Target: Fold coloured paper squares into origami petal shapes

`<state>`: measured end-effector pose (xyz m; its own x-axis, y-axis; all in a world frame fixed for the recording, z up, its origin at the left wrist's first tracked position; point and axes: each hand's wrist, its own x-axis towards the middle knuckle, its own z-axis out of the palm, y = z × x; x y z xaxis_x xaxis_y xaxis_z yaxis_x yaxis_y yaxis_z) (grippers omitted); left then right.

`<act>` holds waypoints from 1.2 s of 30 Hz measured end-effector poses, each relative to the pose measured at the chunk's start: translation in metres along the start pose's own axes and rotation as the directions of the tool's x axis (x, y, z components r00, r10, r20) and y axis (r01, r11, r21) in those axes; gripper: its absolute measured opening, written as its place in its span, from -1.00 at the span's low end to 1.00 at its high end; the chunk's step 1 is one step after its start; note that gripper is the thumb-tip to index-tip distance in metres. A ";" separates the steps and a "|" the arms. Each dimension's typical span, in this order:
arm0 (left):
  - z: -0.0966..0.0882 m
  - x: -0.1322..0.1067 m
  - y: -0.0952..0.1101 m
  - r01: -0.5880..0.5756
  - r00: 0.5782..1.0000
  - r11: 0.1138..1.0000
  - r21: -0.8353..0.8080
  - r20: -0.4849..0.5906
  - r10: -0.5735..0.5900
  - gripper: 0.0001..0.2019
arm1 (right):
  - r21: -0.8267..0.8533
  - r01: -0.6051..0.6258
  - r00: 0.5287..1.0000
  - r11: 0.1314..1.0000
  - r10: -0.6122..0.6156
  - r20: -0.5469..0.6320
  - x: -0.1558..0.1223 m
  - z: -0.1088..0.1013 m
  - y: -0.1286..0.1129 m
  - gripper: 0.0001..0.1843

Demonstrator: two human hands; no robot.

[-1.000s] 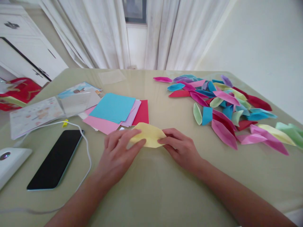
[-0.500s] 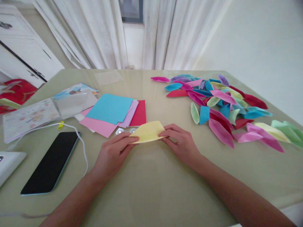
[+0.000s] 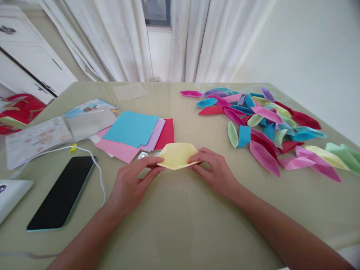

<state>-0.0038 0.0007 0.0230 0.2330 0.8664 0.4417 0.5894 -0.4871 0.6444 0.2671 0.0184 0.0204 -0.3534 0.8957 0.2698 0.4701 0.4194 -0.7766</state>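
A pale yellow folded paper (image 3: pixel 177 155) lies low over the greenish table (image 3: pixel 180 221), held at both ends. My left hand (image 3: pixel 132 183) pinches its left tip with fingers closed. My right hand (image 3: pixel 215 170) pinches the right tip, fingers curled. The paper is opened into a shallow boat-like pocket. Just behind it lies a stack of square sheets (image 3: pixel 135 133) in blue, lilac, pink and red.
A heap of several folded paper boats (image 3: pixel 264 123) in many colours covers the right side. A black phone (image 3: pixel 63 191) with a white cable (image 3: pixel 92 161) lies at the left, beside printed leaflets (image 3: pixel 39 137) and a white device (image 3: pixel 9 195). Curtains hang behind.
The yellow paper was pressed flat, then folded in half and lifted; now it is spread open into a pocket between both hands. Hands shifted slightly toward each other.
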 end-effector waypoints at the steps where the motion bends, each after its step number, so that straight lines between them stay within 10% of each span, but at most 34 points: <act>1: -0.001 0.000 0.001 0.009 1.000 1.000 0.006 0.002 -0.009 -0.82 | 0.002 0.003 1.000 1.000 -0.003 -0.007 0.000 0.000 0.000 -0.87; 16: -0.005 -0.004 -0.004 -0.201 0.979 0.978 0.048 -0.006 0.202 -0.81 | -0.016 0.006 0.999 1.000 -0.007 -0.035 -0.001 0.002 0.000 -0.91; 21: -0.003 -0.005 -0.004 -0.097 0.985 0.992 0.085 -0.135 0.108 -0.86 | -0.024 0.014 0.999 1.000 -0.015 -0.043 -0.001 0.001 0.002 -0.90; 36: -0.009 0.001 -0.007 0.066 0.994 0.996 -0.065 0.091 -0.060 -0.84 | 0.030 0.066 0.995 0.997 -0.068 0.069 -0.002 -0.004 0.007 -0.86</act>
<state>-0.0146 0.0046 0.0243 0.2667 0.9005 0.3434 0.5517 -0.4348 0.7118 0.2739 0.0198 0.0168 -0.4399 0.8526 0.2821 0.4212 0.4733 -0.7737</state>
